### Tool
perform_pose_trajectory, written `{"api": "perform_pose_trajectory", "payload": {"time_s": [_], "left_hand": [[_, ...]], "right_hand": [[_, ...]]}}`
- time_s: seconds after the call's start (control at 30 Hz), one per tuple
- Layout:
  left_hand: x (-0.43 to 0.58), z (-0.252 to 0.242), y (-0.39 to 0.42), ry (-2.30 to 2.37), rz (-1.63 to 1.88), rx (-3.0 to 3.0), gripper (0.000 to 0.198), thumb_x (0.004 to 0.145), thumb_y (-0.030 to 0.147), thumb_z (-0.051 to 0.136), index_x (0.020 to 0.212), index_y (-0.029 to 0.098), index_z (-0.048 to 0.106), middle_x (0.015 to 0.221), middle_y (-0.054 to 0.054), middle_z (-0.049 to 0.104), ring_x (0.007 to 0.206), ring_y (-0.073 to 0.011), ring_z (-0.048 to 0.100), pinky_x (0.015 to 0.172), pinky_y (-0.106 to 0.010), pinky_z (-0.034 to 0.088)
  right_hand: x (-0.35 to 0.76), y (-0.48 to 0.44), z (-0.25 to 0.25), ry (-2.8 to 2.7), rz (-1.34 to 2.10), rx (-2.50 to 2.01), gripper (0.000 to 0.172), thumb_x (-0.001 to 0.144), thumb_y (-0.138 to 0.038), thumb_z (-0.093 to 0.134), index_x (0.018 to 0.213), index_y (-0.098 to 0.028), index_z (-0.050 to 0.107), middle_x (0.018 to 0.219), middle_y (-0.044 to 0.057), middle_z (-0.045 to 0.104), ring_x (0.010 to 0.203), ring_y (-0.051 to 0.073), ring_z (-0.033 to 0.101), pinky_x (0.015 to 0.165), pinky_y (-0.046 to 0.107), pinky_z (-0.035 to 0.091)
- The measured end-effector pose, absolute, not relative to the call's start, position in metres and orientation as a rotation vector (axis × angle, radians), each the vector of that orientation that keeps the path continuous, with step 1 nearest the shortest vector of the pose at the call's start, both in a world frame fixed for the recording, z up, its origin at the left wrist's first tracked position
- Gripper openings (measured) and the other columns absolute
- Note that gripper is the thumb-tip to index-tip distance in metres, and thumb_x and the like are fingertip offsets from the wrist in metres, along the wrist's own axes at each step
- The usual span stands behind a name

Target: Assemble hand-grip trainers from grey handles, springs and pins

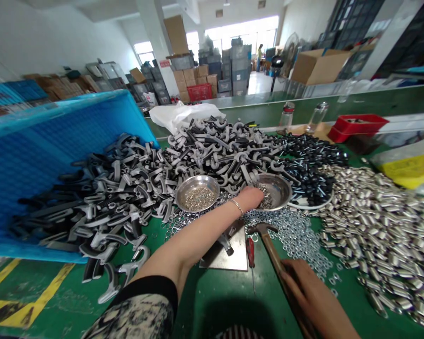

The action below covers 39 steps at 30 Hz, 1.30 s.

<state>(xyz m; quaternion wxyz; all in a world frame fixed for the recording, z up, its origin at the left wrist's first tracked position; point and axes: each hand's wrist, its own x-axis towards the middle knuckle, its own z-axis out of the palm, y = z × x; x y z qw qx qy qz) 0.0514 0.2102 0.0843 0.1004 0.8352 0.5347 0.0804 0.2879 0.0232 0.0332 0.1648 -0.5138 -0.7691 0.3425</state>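
Left hand (pixel 250 198): reached into a shallow round steel bowl (pixel 283 189), among small shiny metal pieces (pixel 266 201); the fingertips were hidden, so whether they had pinched any could not be told.
Right hand (pixel 309 287): fingers were closed around the wooden handle of a claw hammer (pixel 270 247).
Between the hands: a red-handled screwdriver (pixel 250 252) lay on the green bench (pixel 215 294), beside a flat metal plate (pixel 237 260) bearing a dark part (pixel 227 245).
Left of the left fingers: a second steel bowl (pixel 180 201) held more small pieces.
Done: little showed; a grey curved piece with a coil spring (pixel 138 254) lay left of the left forearm, its completeness unclear.
Left to handle: plenty, apparently; black-and-grey curved handles (pixel 215 146) were heaped beyond the left fingers, spilling from a blue plastic crate (pixel 88 110), with silvery rings (pixel 300 235), black-headed metal-stemmed pieces (pixel 307 160) and silvery cylindrical pieces (pixel 378 221) loose beyond the right fingers.
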Motion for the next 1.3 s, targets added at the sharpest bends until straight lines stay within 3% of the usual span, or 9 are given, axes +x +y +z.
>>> {"api": "perform_pose_trajectory", "payload": {"time_s": [0.23, 0.37, 0.5, 0.7, 0.93, 1.1, 1.17, 1.23, 1.3], "left_hand": [[0.048, 0.083, 0.196, 1.683, 0.388, 2.372, 0.019, 0.092, 0.011, 0.051, 0.101, 0.010, 0.068, 0.097, -0.014, 0.071, 0.092, -0.0239, 0.066, 0.084, -0.036, 0.050], [0.019, 0.092, 0.152, 1.623, 0.594, 2.293, 0.020, 0.097, 0.023, 0.050, 0.105, 0.018, 0.068, 0.104, -0.007, 0.068, 0.101, -0.0182, 0.062, 0.090, -0.030, 0.048], [-0.027, 0.084, 0.085, 1.593, 0.836, 1.867, 0.015, 0.093, 0.029, 0.059, 0.100, 0.018, 0.067, 0.092, -0.002, 0.069, 0.085, -0.0160, 0.063, 0.078, -0.027, 0.048], [-0.047, 0.060, 0.041, 1.846, 0.729, 1.667, 0.026, 0.091, 0.039, 0.059, 0.078, 0.017, 0.064, 0.080, -0.002, 0.067, 0.075, -0.0168, 0.061, 0.069, -0.026, 0.042], [-0.037, 0.056, 0.046, 2.049, 0.408, 1.820, 0.025, 0.092, 0.038, 0.059, 0.080, 0.017, 0.064, 0.086, -0.006, 0.068, 0.079, -0.0210, 0.062, 0.069, -0.029, 0.041], [-0.039, 0.061, 0.049, 1.833, 0.228, 2.475, 0.023, 0.097, 0.032, 0.052, 0.088, 0.014, 0.062, 0.089, -0.010, 0.065, 0.088, -0.0234, 0.061, 0.081, -0.035, 0.043], [-0.039, 0.063, 0.048, 1.680, 0.170, 2.648, 0.023, 0.098, 0.031, 0.049, 0.089, 0.014, 0.062, 0.090, -0.010, 0.064, 0.091, -0.0240, 0.060, 0.086, -0.038, 0.043], [-0.038, 0.063, 0.041, 1.764, 0.211, 2.583, 0.035, 0.094, 0.046, 0.055, 0.096, 0.013, 0.062, 0.095, -0.012, 0.064, 0.095, -0.0269, 0.059, 0.090, -0.042, 0.043], [-0.032, 0.060, 0.029, 1.978, 0.355, 2.359, 0.071, 0.078, 0.068, 0.063, 0.118, 0.010, 0.058, 0.110, -0.016, 0.062, 0.106, -0.0327, 0.056, 0.097, -0.048, 0.040]], "right_hand": [[0.275, 0.022, 0.017, -2.151, 1.013, -1.643, 0.035, 0.091, -0.047, 0.050, 0.114, -0.021, 0.055, 0.107, 0.012, 0.066, 0.096, 0.030, 0.066, 0.089, 0.046, 0.048], [0.273, 0.035, 0.033, -1.857, 1.579, -1.531, 0.042, 0.085, -0.054, 0.057, 0.111, -0.022, 0.057, 0.093, 0.006, 0.069, 0.088, 0.028, 0.067, 0.080, 0.039, 0.052], [0.269, 0.043, 0.052, -1.479, 2.048, -1.419, 0.039, 0.085, -0.059, 0.058, 0.103, -0.024, 0.065, 0.094, 0.004, 0.071, 0.092, 0.026, 0.067, 0.078, 0.034, 0.054], [0.252, 0.061, 0.057, -1.683, 1.873, -1.500, 0.043, 0.086, -0.065, 0.054, 0.089, -0.023, 0.064, 0.081, 0.003, 0.068, 0.079, 0.023, 0.064, 0.069, 0.030, 0.053], [0.260, 0.051, 0.075, -2.159, 1.399, -1.386, 0.039, 0.089, -0.060, 0.049, 0.084, -0.023, 0.062, 0.076, 0.003, 0.067, 0.072, 0.023, 0.062, 0.065, 0.031, 0.051], [0.270, 0.048, 0.074, -2.189, 1.429, -1.362, 0.033, 0.091, -0.054, 0.049, 0.094, -0.024, 0.060, 0.081, 0.004, 0.071, 0.070, 0.022, 0.066, 0.065, 0.032, 0.054], [0.272, 0.051, 0.073, -2.187, 1.558, -1.391, 0.033, 0.094, -0.055, 0.044, 0.093, -0.025, 0.058, 0.078, 0.004, 0.070, 0.059, 0.020, 0.065, 0.053, 0.031, 0.053], [0.271, 0.054, 0.077, -2.230, 1.563, -1.406, 0.034, 0.096, -0.055, 0.041, 0.092, -0.026, 0.057, 0.073, 0.004, 0.068, 0.053, 0.019, 0.062, 0.047, 0.030, 0.049], [0.264, 0.054, 0.088, -2.305, 1.401, -1.377, 0.032, 0.096, -0.054, 0.042, 0.094, -0.026, 0.057, 0.072, 0.003, 0.068, 0.058, 0.020, 0.064, 0.053, 0.030, 0.051]]}}
